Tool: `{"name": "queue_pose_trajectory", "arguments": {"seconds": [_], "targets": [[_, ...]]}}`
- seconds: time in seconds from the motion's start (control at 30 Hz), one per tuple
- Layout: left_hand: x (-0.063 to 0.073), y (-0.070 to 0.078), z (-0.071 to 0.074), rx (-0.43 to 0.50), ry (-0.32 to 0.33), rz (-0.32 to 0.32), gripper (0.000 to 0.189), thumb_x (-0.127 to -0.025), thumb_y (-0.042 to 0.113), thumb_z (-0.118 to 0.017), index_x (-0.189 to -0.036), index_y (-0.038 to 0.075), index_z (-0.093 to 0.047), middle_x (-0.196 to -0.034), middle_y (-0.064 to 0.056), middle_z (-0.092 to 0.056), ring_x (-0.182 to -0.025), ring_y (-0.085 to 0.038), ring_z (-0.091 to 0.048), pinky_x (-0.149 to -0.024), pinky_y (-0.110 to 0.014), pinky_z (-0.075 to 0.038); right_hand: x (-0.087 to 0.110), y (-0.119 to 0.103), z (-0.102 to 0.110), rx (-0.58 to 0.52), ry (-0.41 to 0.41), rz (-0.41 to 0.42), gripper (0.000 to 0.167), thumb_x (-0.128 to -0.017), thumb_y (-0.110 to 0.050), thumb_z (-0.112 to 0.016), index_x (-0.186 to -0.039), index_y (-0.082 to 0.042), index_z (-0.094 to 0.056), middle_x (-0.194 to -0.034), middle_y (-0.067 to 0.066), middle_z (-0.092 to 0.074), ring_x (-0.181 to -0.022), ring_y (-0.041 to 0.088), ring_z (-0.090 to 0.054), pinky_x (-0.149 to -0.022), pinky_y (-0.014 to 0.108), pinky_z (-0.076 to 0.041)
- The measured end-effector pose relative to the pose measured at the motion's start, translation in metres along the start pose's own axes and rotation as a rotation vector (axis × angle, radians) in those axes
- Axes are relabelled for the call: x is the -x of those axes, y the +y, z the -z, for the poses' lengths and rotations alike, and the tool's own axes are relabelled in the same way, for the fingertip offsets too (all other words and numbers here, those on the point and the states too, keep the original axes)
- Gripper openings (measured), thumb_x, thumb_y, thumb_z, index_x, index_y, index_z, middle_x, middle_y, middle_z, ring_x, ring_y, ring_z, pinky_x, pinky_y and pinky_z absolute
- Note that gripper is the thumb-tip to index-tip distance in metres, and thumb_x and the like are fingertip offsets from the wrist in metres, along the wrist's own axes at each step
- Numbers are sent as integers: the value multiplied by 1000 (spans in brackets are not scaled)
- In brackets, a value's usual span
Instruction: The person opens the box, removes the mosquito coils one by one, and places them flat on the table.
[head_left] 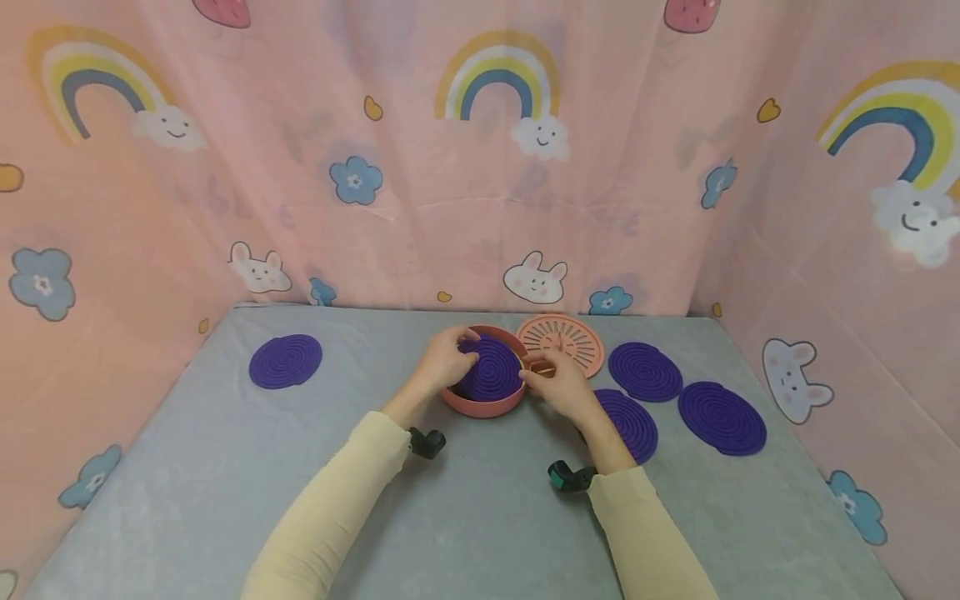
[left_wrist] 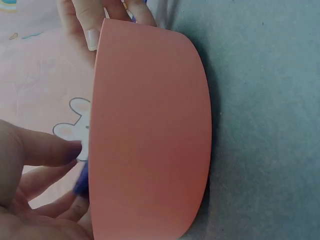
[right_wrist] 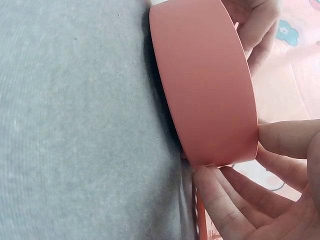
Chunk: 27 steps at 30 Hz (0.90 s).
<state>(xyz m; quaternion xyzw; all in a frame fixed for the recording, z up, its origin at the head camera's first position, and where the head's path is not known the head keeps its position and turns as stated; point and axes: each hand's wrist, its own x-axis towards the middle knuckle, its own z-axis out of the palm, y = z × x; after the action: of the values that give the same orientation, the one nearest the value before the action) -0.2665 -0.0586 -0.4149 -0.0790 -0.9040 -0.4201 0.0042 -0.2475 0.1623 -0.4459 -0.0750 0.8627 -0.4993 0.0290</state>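
Note:
A pink round mosquito coil holder (head_left: 483, 408) stands at the middle of the table, with a purple mosquito coil (head_left: 489, 371) inside, apparently tilted. My left hand (head_left: 444, 360) pinches that coil at its left edge; in the left wrist view, a bit of purple shows between thumb and fingers behind the wall. On the other side, my right hand (head_left: 561, 385) grips the holder's right wall. The right wrist view has the thumb (right_wrist: 287, 139) at the rim and fingertips against the outside. The holder's inside is hidden in both wrist views.
Behind my right hand lies a slotted pink lid (head_left: 585, 342). To the right are three more purple coils, one (head_left: 645, 371) beside the lid and one (head_left: 630, 425) partly under my right arm. Another coil (head_left: 286, 362) lies far left. A patterned curtain (head_left: 420, 242) backs the table.

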Motion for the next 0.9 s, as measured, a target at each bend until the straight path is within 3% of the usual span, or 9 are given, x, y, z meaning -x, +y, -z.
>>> {"name": "queue_pose_trajectory", "arguments": {"seconds": [0.33,0.53,0.7,0.9], "targets": [[2,2,8,73,-43,-20,21,-96,6,-66,-117,5,-72,-132,-15,-65,-125,-32,-58,-104,-50,-49,0,0,0,9,7,3,35,-98,-21,-70,-129,-5,-65,-121,17,-67,-105,30,-67,-79,38,-61],[6,7,17,121,16,-70,20,-97,6,-66,-116,7,-72,-130,-14,-66,-104,-27,-62,-87,-41,-55,1,2,3,18,20,11,34,-97,-20,-71,-128,-5,-66,-120,16,-67,-106,31,-67,-80,40,-60],[15,3,35,130,66,-121,22,-97,5,-65,-118,7,-71,-129,-14,-66,-90,-24,-65,-68,-31,-55,3,1,1,23,12,33,33,-97,-18,-72,-126,-3,-66,-118,18,-68,-105,33,-67,-80,40,-60],[24,-1,57,114,113,-200,23,-95,3,-66,-118,3,-70,-131,-17,-65,-88,-27,-67,-70,-34,-57,4,-1,3,7,18,33,32,-97,-17,-72,-126,-4,-66,-118,18,-68,-107,34,-66,-80,38,-60]]}}
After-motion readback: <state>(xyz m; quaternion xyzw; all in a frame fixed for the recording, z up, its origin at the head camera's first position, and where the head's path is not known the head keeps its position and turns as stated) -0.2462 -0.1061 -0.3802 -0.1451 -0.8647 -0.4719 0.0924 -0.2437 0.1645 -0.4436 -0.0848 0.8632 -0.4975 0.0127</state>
